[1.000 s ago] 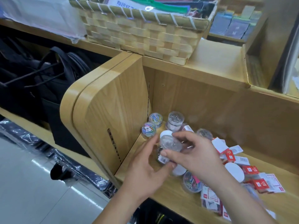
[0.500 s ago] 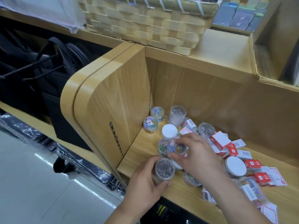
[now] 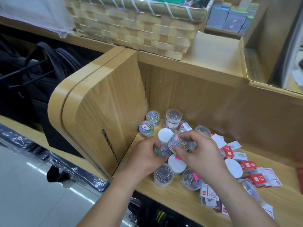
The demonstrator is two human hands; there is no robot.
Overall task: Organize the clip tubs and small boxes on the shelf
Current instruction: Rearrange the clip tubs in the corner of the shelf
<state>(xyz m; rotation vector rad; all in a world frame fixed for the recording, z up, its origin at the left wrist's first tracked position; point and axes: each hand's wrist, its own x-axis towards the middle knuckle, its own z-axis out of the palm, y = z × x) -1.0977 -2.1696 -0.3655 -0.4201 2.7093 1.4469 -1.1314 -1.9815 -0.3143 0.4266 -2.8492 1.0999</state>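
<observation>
Pale wood shelving fills the view, with a woven basket (image 3: 134, 30) on the top ledge and black bags (image 3: 41, 71) in the bay to the left. On the lower shelf (image 3: 180, 203), close to its rounded side panel (image 3: 105, 112), stands a loose cluster of clear clip tubs.

The left hand (image 3: 144, 159) has its fingers curled round a tub of coloured clips (image 3: 161, 150) low in the cluster, just in front of a white-lidded tub (image 3: 165, 135). The right hand (image 3: 200, 154) grasps a second coloured-clip tub (image 3: 179, 142), thumb beneath and fingers over the top; that tub is tipped on its side and raised above its neighbours, touching or nearly touching the left hand's tub (the overlap hides which).

In front of the hands stand a tub of silver clips (image 3: 164, 174), a tub showing a white top (image 3: 177, 163) and a tub of mixed colours with a pink sticker (image 3: 191, 179). In the back corner two more coloured tubs (image 3: 146, 129) sit by the panel, beside a taller tub of silver pins (image 3: 173, 119).

Small red-and-white boxes (image 3: 249, 166) lie scattered at all angles to the right of the tubs, some overlapping.
</observation>
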